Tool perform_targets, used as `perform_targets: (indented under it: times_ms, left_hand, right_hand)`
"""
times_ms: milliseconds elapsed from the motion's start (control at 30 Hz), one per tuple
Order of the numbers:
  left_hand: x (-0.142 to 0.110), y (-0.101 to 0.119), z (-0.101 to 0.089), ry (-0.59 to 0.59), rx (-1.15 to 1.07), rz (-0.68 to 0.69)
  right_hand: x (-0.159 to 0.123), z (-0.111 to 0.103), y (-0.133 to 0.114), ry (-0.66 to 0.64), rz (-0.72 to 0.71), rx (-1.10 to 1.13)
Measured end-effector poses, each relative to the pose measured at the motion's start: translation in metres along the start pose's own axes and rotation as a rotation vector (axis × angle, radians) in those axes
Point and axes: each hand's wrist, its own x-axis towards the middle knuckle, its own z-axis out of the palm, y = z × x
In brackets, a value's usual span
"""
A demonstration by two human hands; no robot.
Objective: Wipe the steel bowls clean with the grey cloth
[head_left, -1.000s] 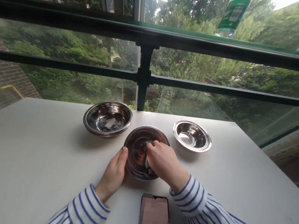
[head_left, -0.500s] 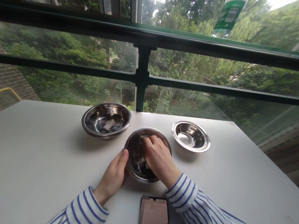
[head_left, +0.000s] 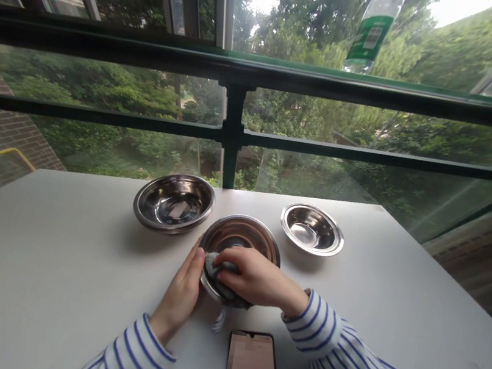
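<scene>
A shiny metal bowl [head_left: 260, 239] is tilted up in front of me at the middle of the table. Its left rim is gripped by my left hand [head_left: 181, 289], thumb on the edge and fingers hidden behind. My right hand [head_left: 255, 275] is closed on a grey cloth [head_left: 212, 264], pressing it against the bowl's near left inside wall. A striped end of what looks like the cloth hangs below the near rim. Behind on the left sits a stack of larger metal bowls [head_left: 143, 206], and a smaller metal bowl [head_left: 334, 244] stands at the back right.
A phone [head_left: 250, 364] with a blurred screen lies on the white table [head_left: 51, 279] near my right sleeve. Beyond the far edge runs a dark green railing [head_left: 144, 123] with glass. A green-labelled plastic bottle [head_left: 372, 37] stands on its top bar.
My right hand has moved from deep inside the bowl to its near left wall, bringing the cloth to the rim. My left hand keeps its hold on the bowl's edge.
</scene>
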Motion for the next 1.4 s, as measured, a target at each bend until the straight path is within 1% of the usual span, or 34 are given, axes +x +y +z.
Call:
perform_targets:
  times_ms: [67, 100, 200, 267, 300, 333, 367, 467, 500, 533, 567, 600, 700, 767, 833, 967, 1033, 1100, 1233, 1267, 1333, 1400]
  left_hand:
    - [0.000, -0.002, 0.000, -0.028, -0.037, 0.017]
    - [0.000, -0.002, 0.000, -0.057, -0.049, 0.011]
    - [-0.003, 0.001, 0.002, -0.132, -0.038, -0.012]
    - [-0.005, 0.003, 0.003, -0.156, -0.023, 0.015]
    - [-0.005, 0.004, 0.004, -0.165, -0.024, 0.031]
    - [-0.006, 0.005, 0.005, -0.174, -0.036, 0.040]
    - [-0.006, 0.004, 0.005, -0.182, -0.055, 0.040]
    - [-0.005, 0.003, 0.005, -0.195, -0.089, 0.018]
    - [-0.004, 0.003, 0.005, -0.198, -0.087, 0.014]
    - [-0.004, 0.003, 0.004, -0.197, -0.078, 0.017]
    - [-0.004, 0.004, 0.004, -0.196, -0.065, 0.026]
    - [-0.004, 0.005, 0.004, -0.199, -0.054, 0.035]
    - [-0.005, 0.008, 0.005, -0.206, -0.027, 0.046]
    - [-0.006, 0.009, 0.005, -0.222, -0.024, 0.053]
    - [-0.006, 0.009, 0.005, -0.236, -0.043, 0.060]
    - [-0.006, 0.008, 0.005, -0.235, -0.107, 0.034]
    - [-0.006, 0.009, 0.005, -0.221, -0.132, 0.019]
    - [-0.006, 0.009, 0.003, -0.201, -0.167, -0.028]
    - [-0.007, 0.011, -0.001, -0.184, -0.284, -0.245]
    - [-0.006, 0.011, -0.002, -0.179, -0.296, -0.282]
    - [-0.006, 0.012, -0.003, -0.150, -0.292, -0.318]
    - [-0.006, 0.012, -0.003, -0.103, -0.277, -0.340]
  right_hand:
    - [0.002, 0.005, -0.002, 0.141, 0.035, 0.110]
    - [0.004, 0.008, -0.001, 0.214, 0.050, 0.129]
    - [0.008, 0.013, 0.003, 0.423, 0.117, 0.092]
    - [0.008, 0.012, 0.008, 0.495, 0.160, 0.053]
    - [0.008, 0.012, 0.009, 0.498, 0.165, 0.032]
    - [0.007, 0.011, 0.010, 0.474, 0.152, 0.012]
    - [0.006, 0.010, 0.009, 0.423, 0.118, -0.006]
    - [0.002, 0.009, 0.005, 0.220, -0.045, -0.030]
    - [0.001, 0.009, 0.004, 0.169, -0.085, -0.035]
    - [0.000, 0.008, 0.003, 0.143, -0.104, -0.043]
    - [0.000, 0.007, 0.004, 0.148, -0.099, -0.060]
    - [0.001, 0.006, 0.005, 0.179, -0.073, -0.088]
    - [0.003, 0.002, 0.010, 0.321, 0.086, -0.216]
    - [0.004, 0.001, 0.014, 0.368, 0.174, -0.269]
    - [0.004, 0.003, 0.014, 0.353, 0.157, -0.243]
    - [0.004, 0.007, 0.012, 0.269, 0.010, -0.114]
    - [0.003, 0.005, 0.011, 0.275, 0.016, -0.104]
    - [0.002, 0.001, 0.012, 0.301, 0.057, -0.123]
    - [-0.003, -0.012, 0.014, 0.322, 0.114, -0.182]
    - [-0.004, -0.015, 0.014, 0.326, 0.120, -0.198]
    - [-0.006, -0.019, 0.014, 0.327, 0.128, -0.231]
    - [-0.008, -0.020, 0.014, 0.301, 0.150, -0.262]
